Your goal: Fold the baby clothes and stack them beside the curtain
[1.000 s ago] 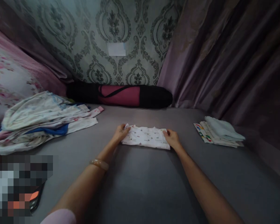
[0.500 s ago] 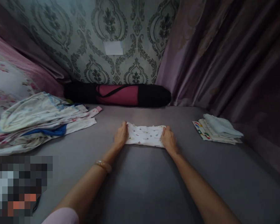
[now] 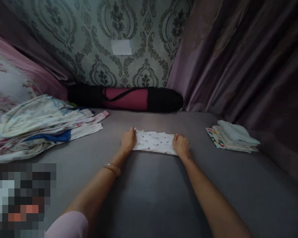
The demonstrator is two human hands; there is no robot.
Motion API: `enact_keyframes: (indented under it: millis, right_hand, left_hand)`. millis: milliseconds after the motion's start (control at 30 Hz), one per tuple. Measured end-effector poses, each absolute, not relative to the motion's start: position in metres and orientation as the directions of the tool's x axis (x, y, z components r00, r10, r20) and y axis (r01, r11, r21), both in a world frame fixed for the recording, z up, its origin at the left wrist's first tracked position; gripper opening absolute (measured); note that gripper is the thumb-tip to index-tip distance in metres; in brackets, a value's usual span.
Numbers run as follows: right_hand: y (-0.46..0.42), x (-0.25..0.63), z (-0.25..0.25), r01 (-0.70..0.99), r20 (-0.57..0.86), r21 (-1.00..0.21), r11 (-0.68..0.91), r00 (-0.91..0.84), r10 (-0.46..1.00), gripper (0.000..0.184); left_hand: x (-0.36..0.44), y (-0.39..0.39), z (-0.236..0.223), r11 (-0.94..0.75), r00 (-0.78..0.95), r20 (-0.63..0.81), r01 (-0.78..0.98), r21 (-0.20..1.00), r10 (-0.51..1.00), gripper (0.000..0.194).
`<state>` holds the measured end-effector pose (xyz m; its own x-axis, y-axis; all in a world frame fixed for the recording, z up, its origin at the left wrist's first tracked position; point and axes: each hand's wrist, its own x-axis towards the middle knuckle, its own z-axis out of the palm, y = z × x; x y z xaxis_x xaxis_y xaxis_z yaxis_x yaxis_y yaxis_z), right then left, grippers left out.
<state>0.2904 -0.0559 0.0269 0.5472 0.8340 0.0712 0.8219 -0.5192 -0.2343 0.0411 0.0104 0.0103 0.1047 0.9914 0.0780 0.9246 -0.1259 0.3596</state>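
"What was hard to make out in the head view?"

"Coarse squares covered the lower left corner, so I couldn't tell what lay behind that blocked-out patch [image 3: 20,198]. The clothes pile [image 3: 44,120] ran off the left edge, its layers hiding one another."

"And the hands?"

"The left hand [image 3: 128,140] pinched one end of a folded white cloth [image 3: 155,142], and the right hand [image 3: 181,145] pinched the other. Their far sides were hidden, and the cloth's small print was too fine to read."

"Where was the cloth?"

"Stretched between them, over the middle of the grey surface [image 3: 149,191]. Whether its whole underside touched, I couldn't tell."

"The room?"

"A long black and pink bag [image 3: 126,99] lay at the far edge, before a patterned wall [image 3: 124,67] bearing a white rectangle [image 3: 122,47]. A purple curtain [image 3: 213,59] hung on the right, partly in deep shadow, with a folded stack [image 3: 234,137] near it, well apart from the right hand."
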Motion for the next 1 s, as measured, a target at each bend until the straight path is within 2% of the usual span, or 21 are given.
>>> enact_keyframes:
  millis: [233,367,433,467,567,633,800,1000]
  right_hand:
    - [-0.05,0.296,0.025,0.803,0.033,-0.258,-0.537,0.563,0.826,0.042]
    - [-0.052,0.298,0.035,0.821,-0.006,-0.248,-0.514,0.529,0.848,0.042]
    - [-0.054,0.291,0.04,0.876,0.081,-0.223,-0.428,0.454,0.887,0.042]
    - [-0.056,0.285,0.041,0.917,0.127,-0.213,-0.337,0.368,0.921,0.042]
    - [-0.06,0.257,0.037,0.972,0.163,-0.214,0.093,-0.058,0.985,0.045]
    - [-0.061,0.239,0.03,0.93,0.13,-0.23,0.285,-0.261,0.957,0.049]
    - [-0.06,0.224,0.012,0.914,0.039,-0.282,0.291,-0.292,0.956,0.057]
    - [-0.058,0.241,0.008,0.899,0.031,-0.29,0.33,-0.335,0.942,0.06]
  left_hand:
    - [0.043,0.009,0.011,-0.052,0.043,0.035,0.932,0.358,0.998,0.037]
    - [0.041,0.0,0.025,-0.066,0.015,0.165,0.95,0.304,0.986,0.037]
    - [0.044,-0.009,0.033,-0.184,0.116,0.264,0.95,0.253,0.958,0.036]
    - [0.048,-0.014,0.035,-0.288,0.213,0.296,0.928,0.236,0.931,0.035]
    - [0.066,-0.027,0.031,-0.573,0.493,0.33,0.789,0.221,0.805,0.034]
    - [0.078,-0.031,0.022,-0.62,0.547,0.314,0.751,0.226,0.776,0.035]
    - [0.085,-0.03,0.0,-0.544,0.509,0.195,0.808,0.226,0.838,0.044]
    - [0.078,-0.028,-0.004,-0.486,0.473,0.113,0.854,0.184,0.874,0.058]
